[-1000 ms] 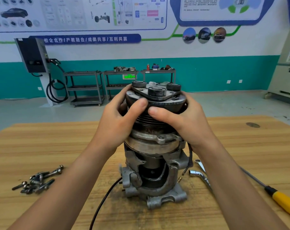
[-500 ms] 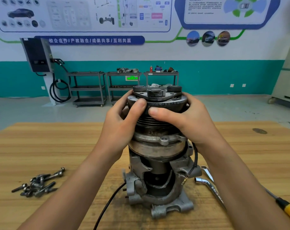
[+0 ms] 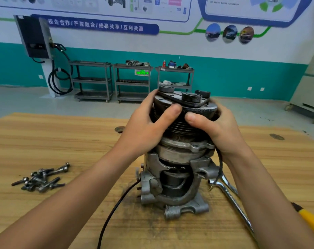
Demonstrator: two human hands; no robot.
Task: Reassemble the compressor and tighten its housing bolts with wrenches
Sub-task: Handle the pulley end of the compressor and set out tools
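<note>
Wooden table (image 3: 44,141). At its middle, upright on its mounting lugs: compressor (image 3: 177,178), pulley (image 3: 186,114) end up, top seemingly tilted, hard to judge through the wide lens. Clasped round that pulley from either side: left hand (image 3: 145,130) and right hand (image 3: 217,130), fingers curled behind, thumbs nearly meeting in front. Just beside the base, toward the right edge, partly under the right forearm: wrench (image 3: 231,194). Toward the left edge, well apart: heap of bolts (image 3: 41,178). At the near right corner: yellow screwdriver handle (image 3: 311,220).

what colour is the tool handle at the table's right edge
Yellow, with a black collar; the tool handle shows only in the head view.
</note>
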